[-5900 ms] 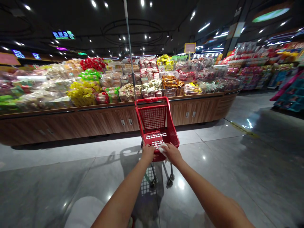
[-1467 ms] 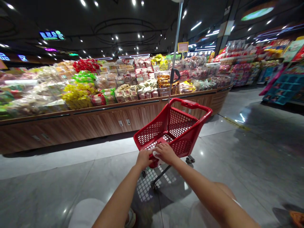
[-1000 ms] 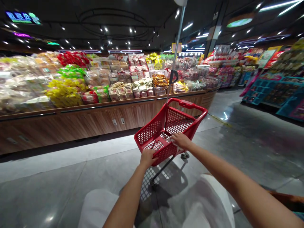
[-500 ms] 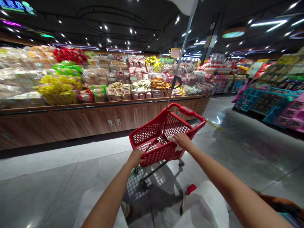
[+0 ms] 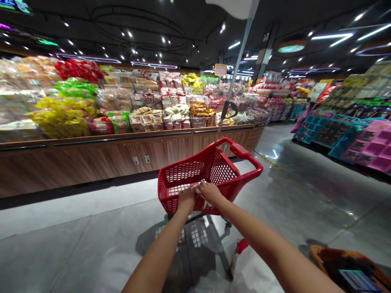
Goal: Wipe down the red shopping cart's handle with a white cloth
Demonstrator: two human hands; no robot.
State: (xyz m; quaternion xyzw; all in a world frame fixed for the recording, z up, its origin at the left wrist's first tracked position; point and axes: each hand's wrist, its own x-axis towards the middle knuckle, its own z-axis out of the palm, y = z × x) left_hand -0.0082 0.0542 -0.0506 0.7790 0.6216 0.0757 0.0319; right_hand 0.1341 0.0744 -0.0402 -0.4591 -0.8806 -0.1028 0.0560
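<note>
A red plastic shopping cart (image 5: 214, 179) stands in front of me, its long handle loop at the right. Both of my hands meet at the near rim of the basket. My right hand (image 5: 210, 193) is closed around a white wipe (image 5: 198, 188), only a bit of which shows, and presses it against the rim. Right beside it, my left hand (image 5: 187, 199) has its fingers curled over the same rim, close to the wipe. Its fingertips are partly hidden, and whether they touch the wipe is unclear. A pole with a dark hook (image 5: 229, 110) rises behind the cart.
A wood-panelled display counter (image 5: 100, 158) with several kinds of bagged snacks runs behind the cart. Blue and pink racks (image 5: 366, 142) stand at the right. An open brown bag or box (image 5: 351, 264) sits at the lower right. Grey shiny floor (image 5: 293, 175) surrounds the cart.
My right hand has slid left along the near rim with the wipe. My left hand has shifted right, so the two are now side by side. The view has turned slightly right.
</note>
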